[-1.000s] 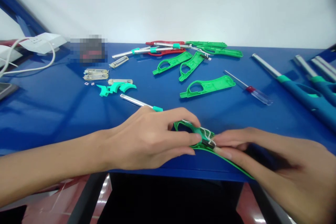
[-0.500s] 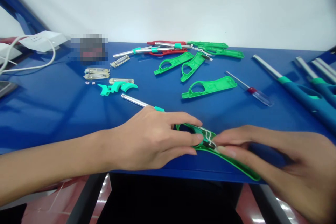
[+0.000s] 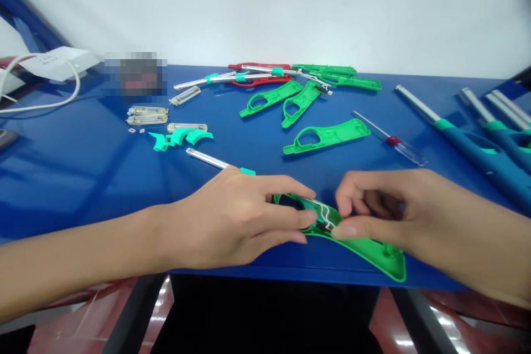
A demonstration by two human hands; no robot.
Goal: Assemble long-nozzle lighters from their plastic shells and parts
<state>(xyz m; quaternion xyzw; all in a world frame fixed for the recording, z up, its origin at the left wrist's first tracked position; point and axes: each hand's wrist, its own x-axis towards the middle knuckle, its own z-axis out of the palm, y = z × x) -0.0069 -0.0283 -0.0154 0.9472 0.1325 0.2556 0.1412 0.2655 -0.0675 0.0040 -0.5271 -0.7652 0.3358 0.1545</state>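
A green half shell [image 3: 373, 251] lies slanting at the table's front edge, its hollow side up. White wires [image 3: 326, 213] and a small black part [image 3: 322, 226] sit inside it. My left hand [image 3: 244, 218] grips the shell's left end, fingers over the handle loop and the parts in it. With its thumb tip on the wire ends by the black part, my right hand [image 3: 385, 210] has its other fingers curled above the shell. A metal tube [image 3: 207, 159] with a teal collar runs out from behind my left hand.
Green half shells [image 3: 327, 135], red shells [image 3: 261, 82] and tubes lie further back. A screwdriver [image 3: 400, 146] and blue lighter bodies [image 3: 477, 146] are at the right. Teal clips [image 3: 180, 137] and clear cases [image 3: 147, 115] lie left, near a white box [image 3: 68, 63] with a cable.
My right hand has lifted its fingers off the wires and raised its wrist, while its thumb stays low. More of the green shell's right end shows. The view has shifted slightly.
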